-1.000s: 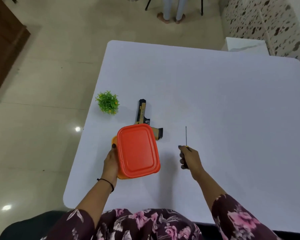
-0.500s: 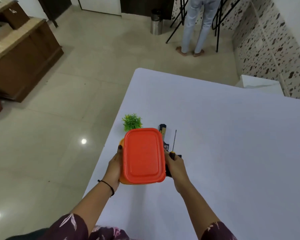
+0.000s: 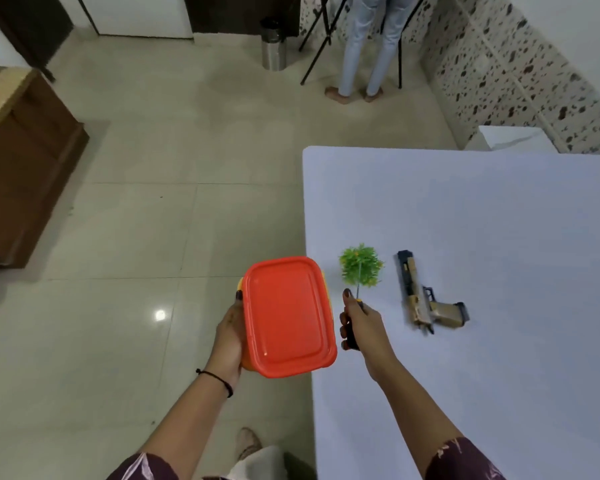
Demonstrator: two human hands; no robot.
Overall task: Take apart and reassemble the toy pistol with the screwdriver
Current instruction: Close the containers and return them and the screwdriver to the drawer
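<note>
The toy pistol [image 3: 425,296], black and tan, lies on the white table [image 3: 499,237] with its barrel pointing away from me. My right hand [image 3: 359,322] grips the screwdriver [image 3: 357,306] by its dark handle, the thin shaft pointing up in front of the plant. My left hand [image 3: 230,336] holds an orange lidded box [image 3: 288,315] by its left side, out past the table's left edge and over the floor. The pistol lies to the right of my right hand, apart from it.
A small green plastic plant [image 3: 361,265] stands near the table's left edge. On the floor beyond stand a steel bin [image 3: 273,43] and a person's legs [image 3: 364,57] among tripod legs. A wooden cabinet [image 3: 21,168] is at the left.
Both hands have shifted left: the orange box now hangs off the table's edge and the screwdriver has moved from beside the pistol to near the plant. The pistol lies uncovered.
</note>
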